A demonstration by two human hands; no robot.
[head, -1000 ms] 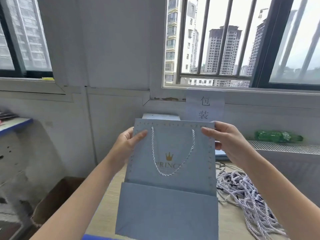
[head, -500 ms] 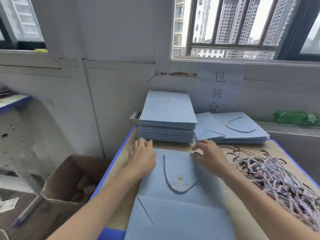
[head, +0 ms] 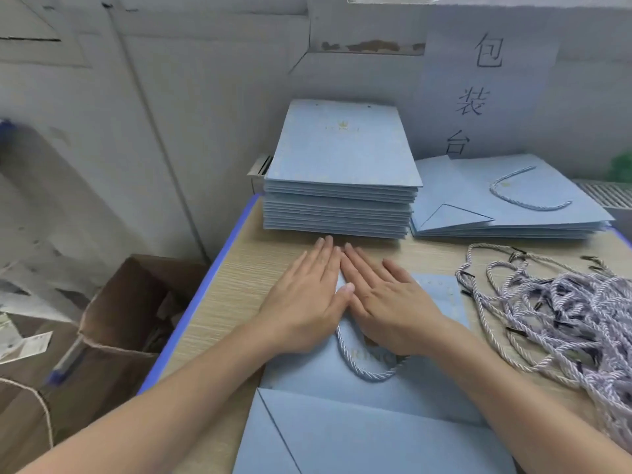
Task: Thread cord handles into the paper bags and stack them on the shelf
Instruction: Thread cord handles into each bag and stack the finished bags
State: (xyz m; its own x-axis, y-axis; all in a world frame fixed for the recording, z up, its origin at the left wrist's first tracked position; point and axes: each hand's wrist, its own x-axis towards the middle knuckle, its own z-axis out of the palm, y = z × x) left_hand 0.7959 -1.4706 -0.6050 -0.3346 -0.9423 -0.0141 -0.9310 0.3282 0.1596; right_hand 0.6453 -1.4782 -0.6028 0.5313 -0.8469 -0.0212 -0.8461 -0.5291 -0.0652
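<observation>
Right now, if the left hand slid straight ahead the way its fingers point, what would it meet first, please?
Probably the tall stack of flat light-blue paper bags: the left hand lies flat, fingertips pointing at the stack's front edge, with only bare wooden table between.

left hand [head: 307, 302]: bare, no glove or ring | right hand [head: 386, 302]: bare | forearms: sleeveless

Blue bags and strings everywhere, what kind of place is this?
Probably a small packing workshop: a tall stack of flat paper bags, a heap of cord handles, and a handwritten wall sign above the table.
</observation>
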